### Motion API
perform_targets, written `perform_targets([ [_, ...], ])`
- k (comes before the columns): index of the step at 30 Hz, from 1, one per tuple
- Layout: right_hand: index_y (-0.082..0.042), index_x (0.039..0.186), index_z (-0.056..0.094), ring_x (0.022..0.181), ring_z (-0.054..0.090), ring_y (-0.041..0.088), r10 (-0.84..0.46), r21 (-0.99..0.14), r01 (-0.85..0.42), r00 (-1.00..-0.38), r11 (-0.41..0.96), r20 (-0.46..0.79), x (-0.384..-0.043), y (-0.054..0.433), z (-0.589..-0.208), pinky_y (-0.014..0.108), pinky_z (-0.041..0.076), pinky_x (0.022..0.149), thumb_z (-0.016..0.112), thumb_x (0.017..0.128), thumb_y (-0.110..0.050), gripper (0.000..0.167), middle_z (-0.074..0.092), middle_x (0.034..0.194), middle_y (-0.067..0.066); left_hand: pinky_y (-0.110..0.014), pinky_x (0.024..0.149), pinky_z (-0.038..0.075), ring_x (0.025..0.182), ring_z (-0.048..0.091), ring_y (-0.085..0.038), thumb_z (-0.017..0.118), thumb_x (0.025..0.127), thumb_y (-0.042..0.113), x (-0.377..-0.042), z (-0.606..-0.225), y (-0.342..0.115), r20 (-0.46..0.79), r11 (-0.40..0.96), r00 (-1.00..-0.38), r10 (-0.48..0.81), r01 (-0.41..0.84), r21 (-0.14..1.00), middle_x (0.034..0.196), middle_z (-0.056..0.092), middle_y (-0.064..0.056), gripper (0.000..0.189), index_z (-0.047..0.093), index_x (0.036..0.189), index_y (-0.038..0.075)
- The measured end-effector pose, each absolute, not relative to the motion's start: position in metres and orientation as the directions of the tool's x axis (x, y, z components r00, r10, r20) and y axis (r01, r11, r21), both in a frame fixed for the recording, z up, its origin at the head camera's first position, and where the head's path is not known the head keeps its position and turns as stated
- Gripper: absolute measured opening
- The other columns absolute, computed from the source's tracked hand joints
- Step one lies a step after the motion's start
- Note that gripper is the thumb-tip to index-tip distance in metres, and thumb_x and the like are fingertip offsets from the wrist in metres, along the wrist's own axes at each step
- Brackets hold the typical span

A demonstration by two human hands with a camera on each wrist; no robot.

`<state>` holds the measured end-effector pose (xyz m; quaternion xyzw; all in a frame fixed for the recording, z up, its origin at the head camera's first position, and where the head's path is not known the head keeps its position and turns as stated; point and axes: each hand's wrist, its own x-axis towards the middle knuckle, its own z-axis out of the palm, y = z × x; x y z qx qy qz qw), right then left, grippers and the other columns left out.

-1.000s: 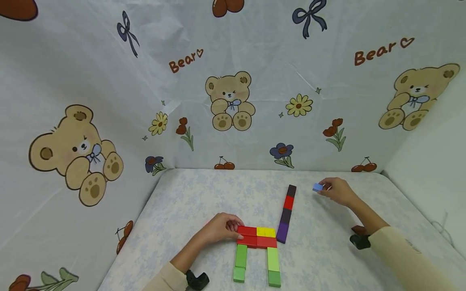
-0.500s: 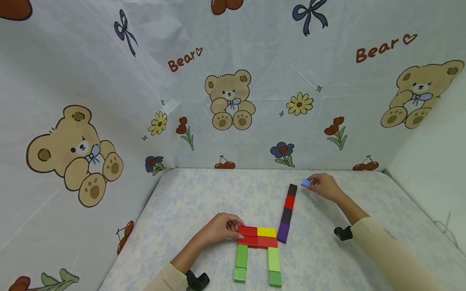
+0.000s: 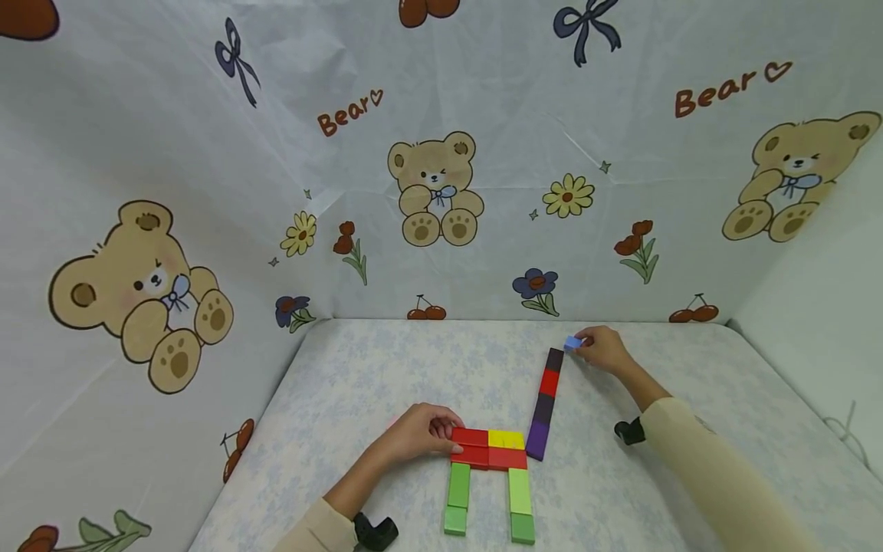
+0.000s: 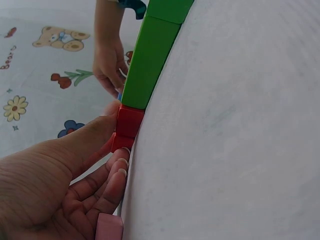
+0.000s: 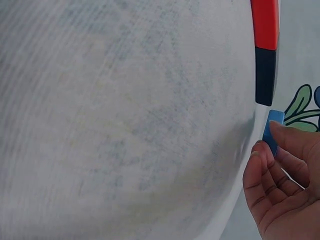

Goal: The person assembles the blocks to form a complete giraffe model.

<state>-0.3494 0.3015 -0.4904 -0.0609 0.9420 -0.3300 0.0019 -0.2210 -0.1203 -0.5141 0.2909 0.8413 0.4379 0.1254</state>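
My right hand (image 3: pixel 605 350) pinches a small light-blue block (image 3: pixel 572 343) between thumb and fingers. The block is just beyond the black block (image 3: pixel 555 359) at the far end of a slanted row; in the right wrist view a small gap separates the blue block (image 5: pixel 273 131) from the black one. That row also has a red block (image 3: pixel 549 382), a second dark block and a purple block (image 3: pixel 537 441). My left hand (image 3: pixel 417 433) holds the left ends of two stacked-looking red blocks (image 3: pixel 470 437), its thumb on the nearer one and its fingertips at the farther one.
A yellow block (image 3: pixel 506 439) and another red block (image 3: pixel 507 458) adjoin the held red pair. Green blocks (image 3: pixel 458 484) form two legs toward me. A pink block (image 4: pixel 109 227) lies beside my left hand. A bear-print curtain (image 3: pixel 483 100) stands at the table's back edge.
My right hand has carried the blue block left and slightly away from me, up to the far end of the slanted row. My left hand has stayed in place.
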Motion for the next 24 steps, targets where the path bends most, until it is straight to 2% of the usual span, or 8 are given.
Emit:
perform_targets([
  [9, 0.015, 0.120, 0.063, 0.063, 0.059, 0.017, -0.085, -0.622, -0.057, -0.996, 0.781, -0.015, -0.351, 0.299, -0.495, 0.029, 0.051, 0.056, 0.070, 0.091, -0.004, 0.035, 0.067, 0.086, 0.016, -0.023, 0.067, 0.052, 0.073, 0.058, -0.005, 0.088, 0.080, 0.022, -0.220, -0.517, -0.118, 0.029, 0.462, -0.808, 0.589, 0.366, 0.808, 0.080, 0.063, 0.008, 0.028, 0.076, 0.106, 0.019],
  [13, 0.015, 0.129, 0.057, 0.064, 0.060, 0.017, -0.078, -0.629, -0.035, -0.996, 0.776, -0.040, -0.354, 0.301, -0.497, 0.030, 0.052, 0.058, 0.068, 0.093, -0.007, 0.043, 0.067, 0.088, 0.016, -0.023, 0.067, 0.052, 0.073, 0.058, -0.006, 0.088, 0.081, 0.022, -0.220, -0.514, -0.119, 0.039, 0.460, -0.806, 0.591, 0.376, 0.804, 0.081, 0.064, 0.007, 0.028, 0.076, 0.106, 0.018],
  [16, 0.014, 0.131, 0.055, 0.063, 0.061, 0.015, -0.059, -0.661, -0.023, -0.998, 0.750, -0.032, -0.356, 0.303, -0.498, 0.030, 0.054, 0.058, 0.065, 0.096, -0.009, 0.044, 0.068, 0.087, 0.015, -0.023, 0.067, 0.052, 0.073, 0.058, -0.005, 0.088, 0.081, 0.024, -0.220, -0.512, -0.120, 0.041, 0.466, -0.809, 0.586, 0.378, 0.800, 0.081, 0.064, 0.006, 0.028, 0.077, 0.106, 0.018],
  [24, 0.013, 0.118, 0.066, 0.062, 0.062, 0.010, 0.031, -0.735, 0.045, -0.999, 0.676, -0.033, -0.360, 0.304, -0.503, 0.026, 0.055, 0.057, 0.065, 0.098, -0.011, 0.032, 0.070, 0.083, 0.011, -0.023, 0.066, 0.051, 0.072, 0.057, -0.006, 0.088, 0.081, 0.024, -0.222, -0.513, -0.120, 0.041, 0.459, -0.807, 0.589, 0.376, 0.805, 0.081, 0.064, 0.006, 0.028, 0.077, 0.105, 0.018],
])
